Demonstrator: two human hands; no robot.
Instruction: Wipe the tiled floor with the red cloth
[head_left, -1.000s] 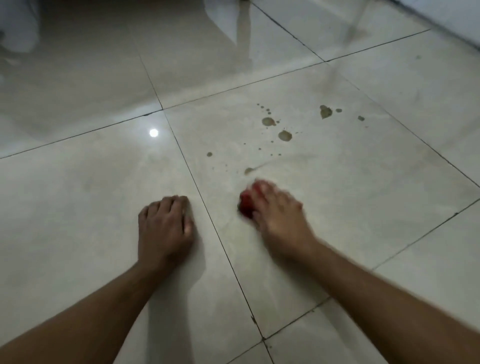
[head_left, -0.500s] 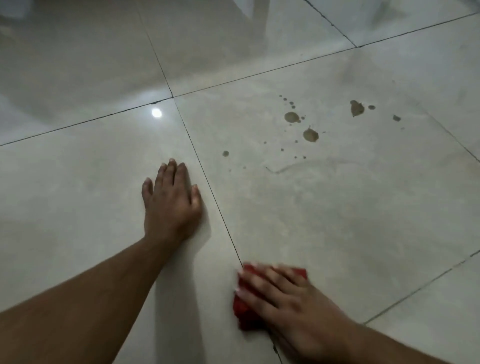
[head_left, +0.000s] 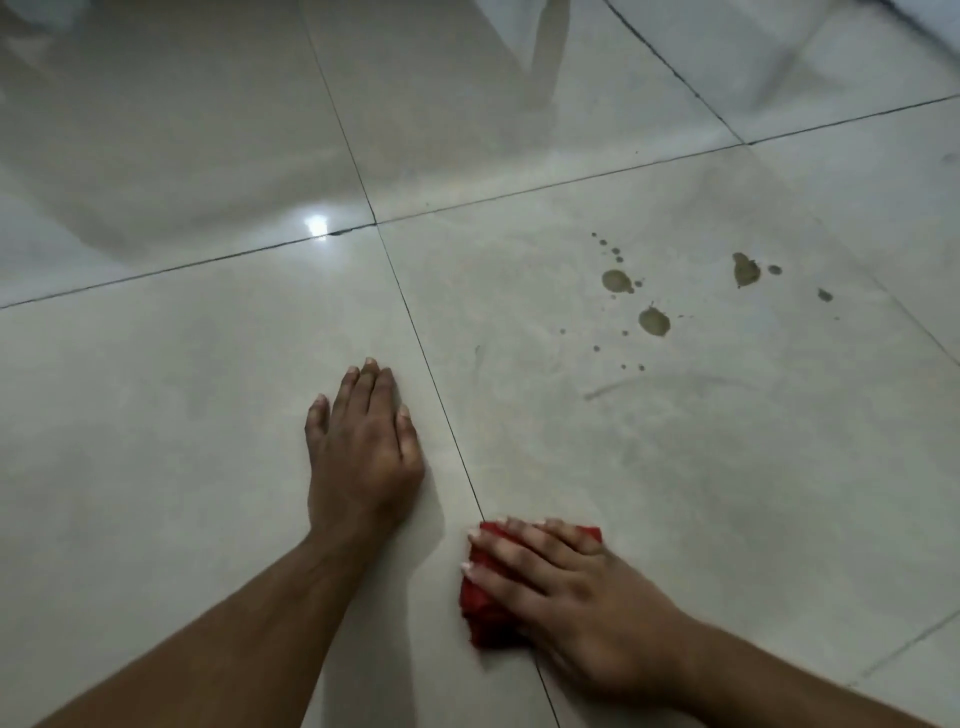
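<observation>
The tiled floor (head_left: 675, 493) is pale, glossy and crossed by dark grout lines. A small red cloth (head_left: 485, 605) lies bunched on the floor near the bottom centre, on a grout line. My right hand (head_left: 566, 597) presses flat on the red cloth with straight, spread fingers and covers most of it. My left hand (head_left: 363, 447) rests flat on the tile to the left of the grout line, fingers straight, holding nothing. Brown stains (head_left: 653, 321) dot the tile beyond my right hand, with a faint smear (head_left: 649, 382) below them.
Reflections of furniture legs (head_left: 545, 52) show in the glossy tiles at the top. A bright light spot (head_left: 316, 226) glints on a grout crossing. A pale wall or edge (head_left: 930, 21) runs along the top right corner.
My right hand has pulled the red cloth back toward me from beside the stains to the near grout line. My left hand's curled fingers have straightened flat on the tile.
</observation>
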